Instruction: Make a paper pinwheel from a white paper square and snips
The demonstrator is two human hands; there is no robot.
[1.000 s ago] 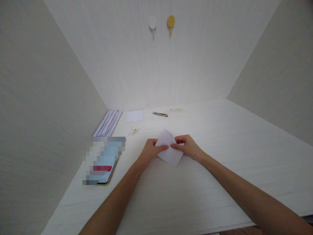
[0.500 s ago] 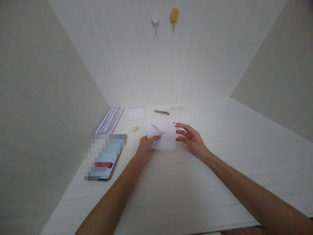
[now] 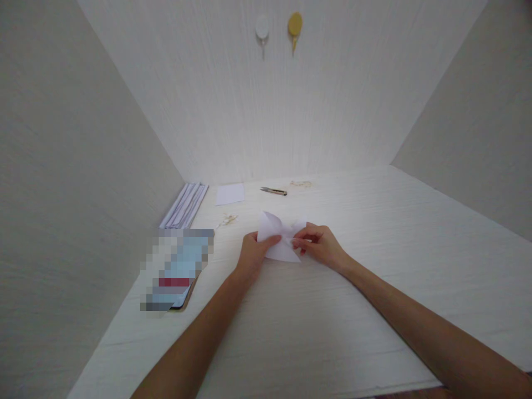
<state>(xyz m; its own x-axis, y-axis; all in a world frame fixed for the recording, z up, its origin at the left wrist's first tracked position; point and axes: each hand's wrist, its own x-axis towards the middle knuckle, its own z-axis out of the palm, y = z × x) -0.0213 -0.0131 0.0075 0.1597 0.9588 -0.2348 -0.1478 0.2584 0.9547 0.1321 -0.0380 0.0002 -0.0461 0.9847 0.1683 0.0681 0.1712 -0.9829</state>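
A small white sheet of paper (image 3: 274, 250), pinched in at the middle so its ends flare like a bow, is held between both hands above the table. My left hand (image 3: 253, 252) grips its left part, thumb on top and fingers hidden beneath. At the right part, my right hand (image 3: 322, 244) pinches the paper near its centre with thumb and forefinger. Beyond the hands lies a pair of thread snips (image 3: 273, 191). Another flat white sheet (image 3: 230, 194) rests to the left of the snips.
A stack of folded papers (image 3: 185, 205) stands along the left wall. In front of it lies a phone (image 3: 183, 271), partly blurred out. Thin light strands form small piles (image 3: 228, 219) on the table (image 3: 291, 332). Two hooks, white (image 3: 261, 26) and yellow (image 3: 295, 24), hang on the back wall.
My right hand has moved left from beside the paper's right edge and closed on it. The paper is now more gathered at its middle and tilted.
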